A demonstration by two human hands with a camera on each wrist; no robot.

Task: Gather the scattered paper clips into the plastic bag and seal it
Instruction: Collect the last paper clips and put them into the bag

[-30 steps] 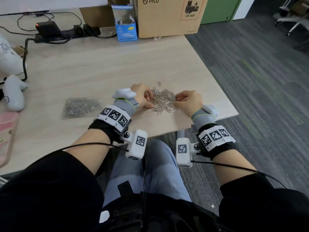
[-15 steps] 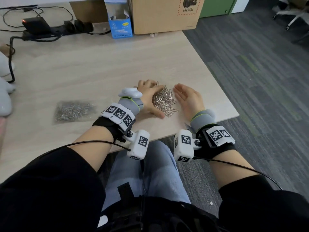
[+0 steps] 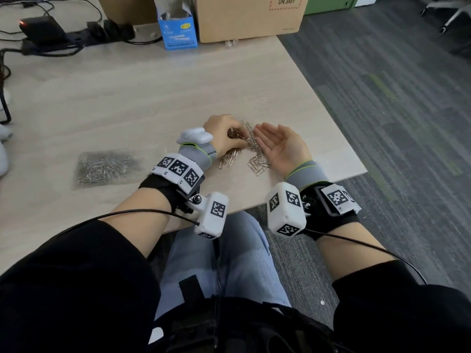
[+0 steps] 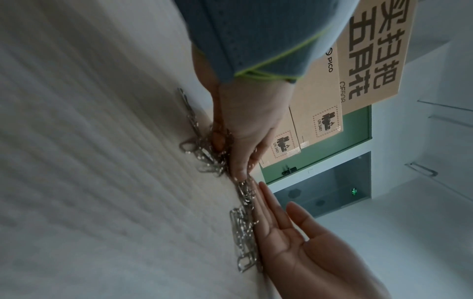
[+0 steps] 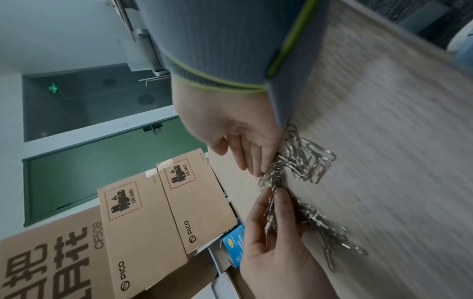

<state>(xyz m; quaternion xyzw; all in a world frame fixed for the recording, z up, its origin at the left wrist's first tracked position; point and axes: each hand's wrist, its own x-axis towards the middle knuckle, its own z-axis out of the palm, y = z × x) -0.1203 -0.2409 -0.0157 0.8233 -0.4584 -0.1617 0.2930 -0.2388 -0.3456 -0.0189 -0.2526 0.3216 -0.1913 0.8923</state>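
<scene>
Left hand [image 3: 224, 135] grips paper clips [image 3: 251, 149]; box [image 3: 249, 19] reads "UN 3481".

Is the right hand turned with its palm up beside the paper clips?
Yes, the right hand lies palm up, fingers straight, right beside the paper clips.

cardboard box [image 5: 143, 220]: "PICO", "UN 3481" | larger carton [image 4: 376, 46]: "CF508", large Chinese characters
</scene>
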